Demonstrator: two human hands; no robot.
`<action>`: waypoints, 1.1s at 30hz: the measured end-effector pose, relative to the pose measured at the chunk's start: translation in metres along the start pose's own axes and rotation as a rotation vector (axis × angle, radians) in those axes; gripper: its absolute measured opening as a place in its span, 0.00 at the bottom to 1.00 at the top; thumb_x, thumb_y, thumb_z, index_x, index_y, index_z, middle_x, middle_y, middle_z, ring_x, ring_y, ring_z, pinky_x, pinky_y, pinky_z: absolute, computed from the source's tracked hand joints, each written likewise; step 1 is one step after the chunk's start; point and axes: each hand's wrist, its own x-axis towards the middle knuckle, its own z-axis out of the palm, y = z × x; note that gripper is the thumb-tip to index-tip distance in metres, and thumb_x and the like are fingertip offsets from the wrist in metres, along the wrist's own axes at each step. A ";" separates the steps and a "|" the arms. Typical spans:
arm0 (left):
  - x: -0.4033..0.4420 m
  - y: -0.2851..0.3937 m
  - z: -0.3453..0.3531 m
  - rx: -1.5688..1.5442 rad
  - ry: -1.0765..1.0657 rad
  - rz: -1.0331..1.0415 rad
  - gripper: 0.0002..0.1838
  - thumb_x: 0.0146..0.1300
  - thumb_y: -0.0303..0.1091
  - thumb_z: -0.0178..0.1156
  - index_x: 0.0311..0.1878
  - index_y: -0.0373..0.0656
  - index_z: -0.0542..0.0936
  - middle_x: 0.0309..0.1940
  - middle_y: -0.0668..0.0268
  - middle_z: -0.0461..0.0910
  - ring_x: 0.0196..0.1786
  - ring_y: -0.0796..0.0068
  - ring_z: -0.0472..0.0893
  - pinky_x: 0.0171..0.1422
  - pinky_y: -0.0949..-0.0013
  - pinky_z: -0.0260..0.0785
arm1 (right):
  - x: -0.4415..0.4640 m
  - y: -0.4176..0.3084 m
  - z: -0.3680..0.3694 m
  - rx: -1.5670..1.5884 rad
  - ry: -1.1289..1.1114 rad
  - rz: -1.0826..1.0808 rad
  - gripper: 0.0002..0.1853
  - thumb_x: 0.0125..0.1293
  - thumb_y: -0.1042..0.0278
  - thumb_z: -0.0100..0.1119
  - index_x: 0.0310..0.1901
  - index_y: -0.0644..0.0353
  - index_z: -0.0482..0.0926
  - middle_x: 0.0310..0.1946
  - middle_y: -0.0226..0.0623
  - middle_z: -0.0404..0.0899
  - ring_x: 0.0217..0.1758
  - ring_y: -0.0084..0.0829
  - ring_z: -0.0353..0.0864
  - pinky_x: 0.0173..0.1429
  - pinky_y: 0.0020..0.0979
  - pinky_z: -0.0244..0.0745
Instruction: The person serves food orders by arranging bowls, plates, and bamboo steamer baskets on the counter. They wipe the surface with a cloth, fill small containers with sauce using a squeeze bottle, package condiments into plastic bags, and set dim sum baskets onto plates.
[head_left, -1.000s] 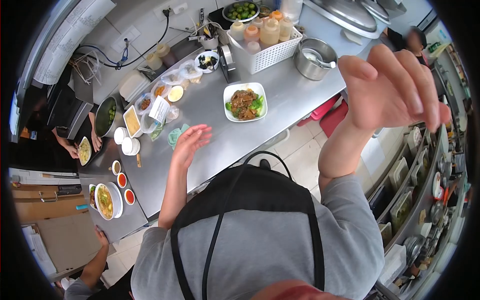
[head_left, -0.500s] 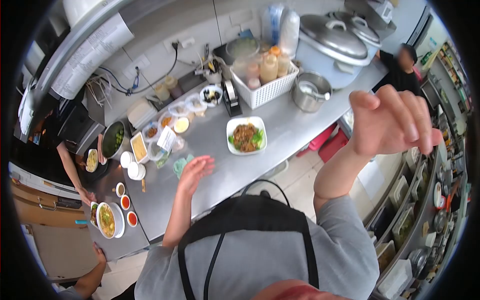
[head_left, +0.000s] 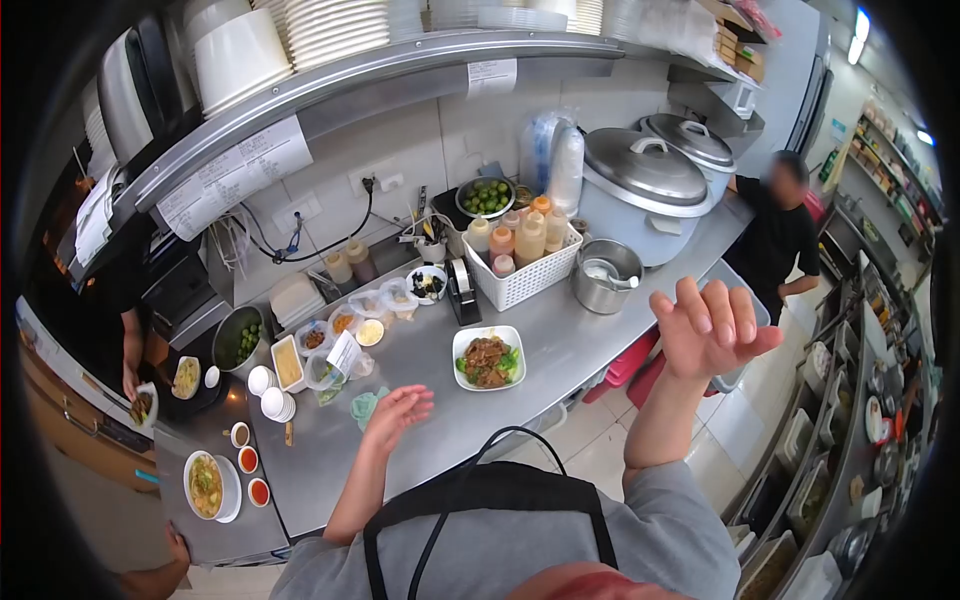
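The left hand (head_left: 398, 415) is over the tabletop (head_left: 425, 350), its fingers loosely spread and empty, near a crumpled green cloth (head_left: 364, 409). The right hand (head_left: 705, 335) is raised, its fingers half curled and holding nothing. A white square bowl (head_left: 490, 386) of meat (head_left: 487, 360) and greens (head_left: 513, 364) sits on the tabletop, between the hands from side to side. Behind it stands a white basket (head_left: 530, 287) of bottles (head_left: 530, 238), with a metal pot (head_left: 604, 298) just beside.
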 end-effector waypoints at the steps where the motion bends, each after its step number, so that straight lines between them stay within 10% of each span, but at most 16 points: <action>1: 0.000 0.000 0.001 -0.003 0.001 0.001 0.15 0.60 0.34 0.51 0.48 0.38 0.70 0.45 0.59 0.74 0.44 0.70 0.76 0.47 0.69 0.69 | -0.008 -0.005 -0.001 -0.003 0.001 0.000 0.16 0.60 0.45 0.48 0.31 0.48 0.75 0.30 0.27 0.73 0.41 0.27 0.66 0.56 0.43 0.54; 7: -0.001 0.001 0.006 0.018 0.001 -0.018 0.14 0.61 0.33 0.50 0.48 0.38 0.70 0.45 0.59 0.74 0.44 0.70 0.76 0.47 0.69 0.70 | -0.042 -0.031 -0.007 -0.559 0.358 0.044 0.08 0.56 0.61 0.58 0.30 0.55 0.75 0.29 0.33 0.71 0.37 0.31 0.65 0.47 0.36 0.62; 10: 0.001 0.003 0.013 0.044 -0.019 -0.044 0.14 0.61 0.34 0.50 0.48 0.38 0.70 0.45 0.59 0.74 0.44 0.71 0.76 0.47 0.70 0.69 | -0.012 -0.035 0.029 -0.465 0.340 0.028 0.15 0.55 0.53 0.59 0.32 0.51 0.66 0.31 0.29 0.64 0.37 0.26 0.61 0.43 0.28 0.59; 12: 0.003 0.007 0.017 0.074 -0.039 -0.060 0.14 0.61 0.34 0.50 0.48 0.39 0.71 0.45 0.60 0.74 0.44 0.72 0.76 0.47 0.71 0.68 | 0.018 -0.049 0.050 -0.208 0.058 0.107 0.17 0.53 0.53 0.61 0.36 0.49 0.65 0.37 0.27 0.67 0.41 0.25 0.63 0.44 0.27 0.60; 15: 0.006 0.008 0.024 0.090 -0.055 -0.037 0.14 0.61 0.34 0.50 0.47 0.39 0.71 0.45 0.60 0.74 0.44 0.71 0.76 0.47 0.70 0.68 | 0.041 -0.056 0.085 -0.780 -0.017 -0.605 0.06 0.54 0.58 0.58 0.34 0.44 0.78 0.29 0.18 0.73 0.38 0.18 0.67 0.38 0.21 0.60; 22: -0.003 -0.003 0.015 0.074 -0.044 -0.020 0.14 0.61 0.34 0.51 0.48 0.39 0.71 0.45 0.60 0.75 0.43 0.71 0.76 0.46 0.71 0.69 | 0.029 -0.046 0.103 -1.181 -0.230 -0.490 0.11 0.60 0.49 0.48 0.39 0.37 0.77 0.27 0.16 0.72 0.25 0.14 0.64 0.25 0.19 0.57; 27: -0.002 0.002 0.013 0.071 -0.001 0.005 0.14 0.60 0.34 0.51 0.48 0.39 0.71 0.44 0.59 0.75 0.43 0.70 0.76 0.45 0.70 0.70 | 0.006 -0.027 0.107 -1.345 0.344 -1.045 0.17 0.65 0.51 0.38 0.51 0.45 0.68 0.59 0.58 0.54 0.30 0.33 0.70 0.26 0.24 0.59; 33: -0.004 0.003 0.014 0.068 -0.006 -0.014 0.14 0.61 0.34 0.51 0.48 0.38 0.70 0.45 0.58 0.74 0.43 0.70 0.76 0.46 0.70 0.70 | -0.018 -0.047 0.084 -1.589 0.456 -0.911 0.20 0.65 0.52 0.37 0.54 0.50 0.63 0.57 0.60 0.58 0.33 0.38 0.72 0.30 0.29 0.63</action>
